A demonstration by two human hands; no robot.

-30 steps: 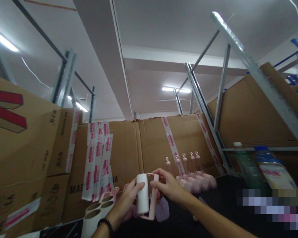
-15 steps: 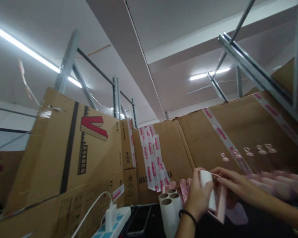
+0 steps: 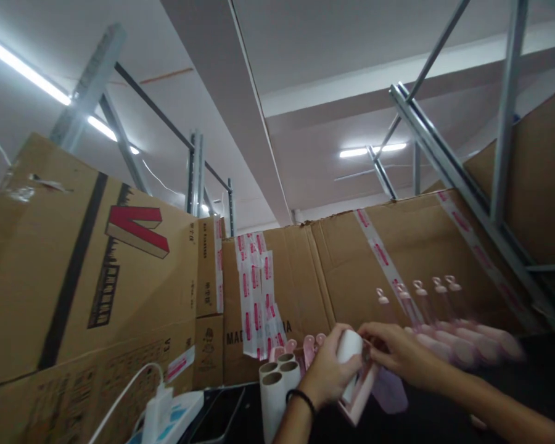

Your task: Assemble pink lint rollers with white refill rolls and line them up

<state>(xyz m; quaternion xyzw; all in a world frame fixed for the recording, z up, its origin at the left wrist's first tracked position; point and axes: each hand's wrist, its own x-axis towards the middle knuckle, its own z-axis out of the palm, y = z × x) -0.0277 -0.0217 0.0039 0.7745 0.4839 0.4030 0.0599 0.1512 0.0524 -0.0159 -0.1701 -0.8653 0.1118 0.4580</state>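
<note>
My left hand [image 3: 326,371] is wrapped round a white paper roll [image 3: 349,351] and holds it upright low in the middle. My right hand [image 3: 395,354] pinches the top of a pink plastic frame [image 3: 361,394] that sits round the roll. A black band circles my left wrist. Just left of my hands stand three white rolls with cardboard cores [image 3: 277,385]. To the right, several finished pink rollers with clear handles [image 3: 448,333] lie in a row against a cardboard wall.
Large cardboard boxes [image 3: 87,277] rise on the left, and a taped cardboard sheet [image 3: 351,271] stands behind. A white power strip with a charger [image 3: 166,410] and a dark phone [image 3: 224,413] lie at lower left. Metal shelf posts [image 3: 462,185] slant at right.
The view swung left and then partly back. My hands stayed on the white roll and pink frame, which now sit lower, and the right fingers have closed in near the roll's top.
</note>
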